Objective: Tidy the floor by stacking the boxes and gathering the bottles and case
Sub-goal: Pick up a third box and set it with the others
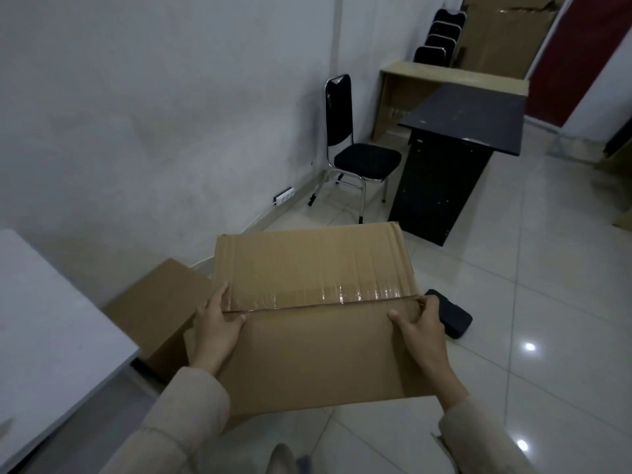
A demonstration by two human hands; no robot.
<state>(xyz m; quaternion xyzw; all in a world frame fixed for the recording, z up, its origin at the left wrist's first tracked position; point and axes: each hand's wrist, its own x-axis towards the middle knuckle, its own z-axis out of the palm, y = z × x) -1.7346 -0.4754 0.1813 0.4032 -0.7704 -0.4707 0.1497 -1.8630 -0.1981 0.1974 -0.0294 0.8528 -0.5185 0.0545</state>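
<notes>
**Cardboard box in both hands, stacking barely begun**

Cardboard is filling the middle of the view: the person is holding a large flat box (314, 313) off the floor, one hand at each side of its taped top seam. The left hand (217, 328) is gripping the left edge, thumb lying on the top face and fingers curling round the side. The right hand (422, 331) is doing the same on the right edge, thumb on top, fingers wrapping the corner by the tape. So each grip is closed on the box, and the box is hanging between them, roughly level.

Just to the left of the left grip and lower down, a smaller box (160, 309) is sitting on the floor, partly under the corner of a white counter (51, 323). Just beyond the right grip, a black case (453, 316) is lying on the tiled floor (513, 336), untouched.

Judging by this, the task is looking early. No box is stacked on another yet; the held one seems bound for the smaller box, though that is only a guess. The case is waiting to be gathered. No bottles are showing anywhere, so their state cannot be told.
</notes>
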